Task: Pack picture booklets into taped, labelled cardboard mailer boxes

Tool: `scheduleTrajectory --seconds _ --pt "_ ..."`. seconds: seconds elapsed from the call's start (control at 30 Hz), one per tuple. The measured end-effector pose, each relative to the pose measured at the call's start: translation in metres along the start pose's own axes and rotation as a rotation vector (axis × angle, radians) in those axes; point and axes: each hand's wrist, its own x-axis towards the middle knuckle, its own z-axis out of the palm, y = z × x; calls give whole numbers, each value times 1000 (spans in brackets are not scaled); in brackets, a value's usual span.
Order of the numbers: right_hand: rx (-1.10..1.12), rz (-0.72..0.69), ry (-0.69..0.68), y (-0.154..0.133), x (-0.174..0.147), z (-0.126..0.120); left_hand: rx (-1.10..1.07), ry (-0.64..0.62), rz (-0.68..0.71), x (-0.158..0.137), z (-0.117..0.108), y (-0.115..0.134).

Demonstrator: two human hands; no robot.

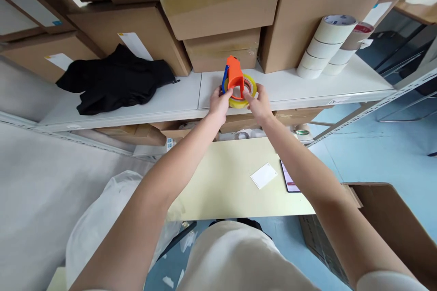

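An orange tape dispenser (235,72) with a blue part on its left side is held between my two hands at the shelf's front edge. Rolls of yellowish tape (251,85) sit against it, on its right and below. My left hand (220,102) grips the dispenser's lower left side. On the other side, my right hand (259,103) closes its fingers and thumb on the tape's right edge. Whether the tape is mounted in the dispenser I cannot tell. Both arms are stretched forward over the table.
Cardboard boxes (221,9) line the back of the white shelf (186,95). Black cloth (119,79) lies left, and stacked tape rolls (324,47) stand right. Below, the pale table (218,182) carries a white card (264,175) and a phone (289,179). An open carton (385,223) stands lower right.
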Motion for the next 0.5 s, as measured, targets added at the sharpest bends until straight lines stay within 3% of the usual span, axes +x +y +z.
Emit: scheduleTrajectory --seconds 0.17,0.27,0.37,0.5 --pt "-24 11 72 -31 -84 -22 -6 -11 162 -74 -9 -18" --pt "-29 59 48 -35 -140 -37 6 -25 198 -123 -19 -43" --pt "-86 176 14 -22 -199 -49 92 -13 118 -166 -32 -84" --pt "-175 326 -70 20 -272 -54 180 -58 -14 -208 -46 -147"
